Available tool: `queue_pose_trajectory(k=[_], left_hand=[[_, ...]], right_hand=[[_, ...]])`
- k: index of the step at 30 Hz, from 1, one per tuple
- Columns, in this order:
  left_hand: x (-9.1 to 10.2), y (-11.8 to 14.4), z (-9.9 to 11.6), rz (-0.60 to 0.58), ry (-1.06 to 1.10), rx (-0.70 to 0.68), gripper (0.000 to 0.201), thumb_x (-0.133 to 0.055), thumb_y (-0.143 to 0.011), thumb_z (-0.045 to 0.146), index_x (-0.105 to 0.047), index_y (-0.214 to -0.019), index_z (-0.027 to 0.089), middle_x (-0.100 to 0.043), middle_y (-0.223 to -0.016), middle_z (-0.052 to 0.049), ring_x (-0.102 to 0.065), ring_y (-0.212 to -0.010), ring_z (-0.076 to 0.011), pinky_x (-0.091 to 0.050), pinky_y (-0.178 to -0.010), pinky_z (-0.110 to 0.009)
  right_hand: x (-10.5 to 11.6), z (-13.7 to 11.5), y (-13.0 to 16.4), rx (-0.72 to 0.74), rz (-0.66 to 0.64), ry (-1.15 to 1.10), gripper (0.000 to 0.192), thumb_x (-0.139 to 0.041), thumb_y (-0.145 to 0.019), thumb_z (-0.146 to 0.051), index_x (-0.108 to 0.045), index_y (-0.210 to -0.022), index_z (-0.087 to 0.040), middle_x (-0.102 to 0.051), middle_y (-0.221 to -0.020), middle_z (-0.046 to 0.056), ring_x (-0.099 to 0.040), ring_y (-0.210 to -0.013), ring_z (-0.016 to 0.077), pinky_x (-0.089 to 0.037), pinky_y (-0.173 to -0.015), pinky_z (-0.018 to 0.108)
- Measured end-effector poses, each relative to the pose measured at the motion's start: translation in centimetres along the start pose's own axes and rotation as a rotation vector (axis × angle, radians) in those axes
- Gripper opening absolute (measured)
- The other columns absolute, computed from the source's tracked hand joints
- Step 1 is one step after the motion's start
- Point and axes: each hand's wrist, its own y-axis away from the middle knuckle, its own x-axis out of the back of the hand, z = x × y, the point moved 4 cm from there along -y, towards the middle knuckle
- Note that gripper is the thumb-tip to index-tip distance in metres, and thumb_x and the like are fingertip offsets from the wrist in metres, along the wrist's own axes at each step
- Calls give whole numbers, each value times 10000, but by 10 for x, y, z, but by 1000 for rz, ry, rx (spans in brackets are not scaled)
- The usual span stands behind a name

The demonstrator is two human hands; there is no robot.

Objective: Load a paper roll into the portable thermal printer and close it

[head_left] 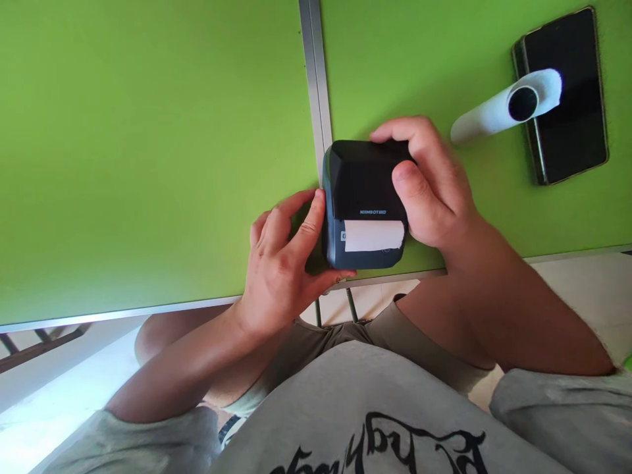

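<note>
A small dark label printer [363,187] rests near the front edge of the green table [148,164], with a strip of white paper [372,235] sticking out of its front slot. My right hand [432,187] grips its right side, thumb on the lid and fingers curled over the back. My left hand [284,266] holds its left side, with the fingers against the casing and the thumb under the front corner.
A white roll core [498,108] lies at the right, partly over a black phone [573,131] lying flat. A metal seam [316,85] divides the green surface in two. My lap sits below the table's front edge.
</note>
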Motion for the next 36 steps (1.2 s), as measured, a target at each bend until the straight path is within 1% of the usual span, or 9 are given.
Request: queue_pose_trajectory(k=[3, 7, 11, 14, 20, 24, 28, 33, 36], left_hand=[[0, 0, 0, -15, 3, 2, 942, -633, -877, 717, -344, -1617, 211, -560, -1471, -183, -570, -1324, -325, -478, -1094, -442], [1, -1, 1, -8, -3, 3, 938, -637, -878, 709, -368, -1602, 178, -559, -1468, -194, -570, -1320, -325, -465, -1105, -434], [0, -1, 2, -2, -13, -6, 931, -632, -884, 711, -390, -1584, 147, -559, -1468, -203, -569, -1322, -324, -456, -1097, -417], [-1, 0, 3, -6, -32, -39, 909, -605, -922, 682, -351, -1595, 126, -565, -1473, -212, -562, -1338, -318, -415, -1118, -412], [-5, 0, 5, -10, -63, -59, 904, -565, -947, 679, -339, -1579, 74, -571, -1477, -233, -568, -1331, -315, -338, -1144, -404], [-6, -1, 5, -17, -79, -59, 902, -575, -943, 662, -347, -1568, 52, -571, -1477, -239, -570, -1328, -321, -333, -1139, -406], [-6, -1, 5, -8, -88, -60, 897, -568, -946, 657, -348, -1567, 48, -577, -1471, -238, -577, -1319, -325, -341, -1131, -411], [-7, 0, 5, -12, -99, -61, 922, -546, -947, 687, -316, -1585, 63, -575, -1477, -230, -578, -1310, -317, -341, -1128, -412], [-7, 0, 5, -9, -106, -64, 917, -530, -956, 685, -324, -1580, 45, -577, -1472, -235, -579, -1304, -318, -343, -1120, -415]], right_hand=[[0, -1, 0, -9, 4, 1, 405, -356, -1028, -587, -555, -1273, -335, -654, -1211, -38, -662, -1155, 154, -567, -1055, 390], [1, -1, 0, -40, 3, -5, 393, -356, -1028, -603, -558, -1277, -374, -653, -1214, -55, -659, -1167, 141, -559, -1072, 368], [1, 0, 0, -24, -13, 2, 429, -339, -1031, -617, -553, -1304, -365, -645, -1221, -52, -659, -1172, 144, -557, -1069, 363], [1, 2, 0, 8, -14, 10, 419, -343, -1039, -597, -552, -1302, -345, -652, -1216, -47, -662, -1153, 131, -559, -1047, 343], [-1, 5, 0, 7, 34, -53, 403, -382, -1032, -605, -583, -1277, -355, -670, -1194, -46, -672, -1137, 139, -556, -1039, 353], [-2, 8, 3, -17, 73, -99, 456, -357, -1029, -628, -568, -1309, -336, -656, -1248, -33, -648, -1178, 162, -528, -1069, 381], [-2, 11, 5, -51, 157, -67, 462, -334, -1033, -618, -597, -1259, -314, -659, -1197, -6, -624, -1140, 192, -485, -1057, 420], [-4, 12, 4, -29, 165, -140, 409, -392, -1024, -578, -576, -1264, -303, -650, -1178, 18, -636, -1142, 189, -487, -1015, 381], [-1, 10, 4, -28, 212, -109, 421, -380, -1031, -569, -594, -1233, -269, -656, -1139, 32, -648, -1087, 171, -500, -951, 354]])
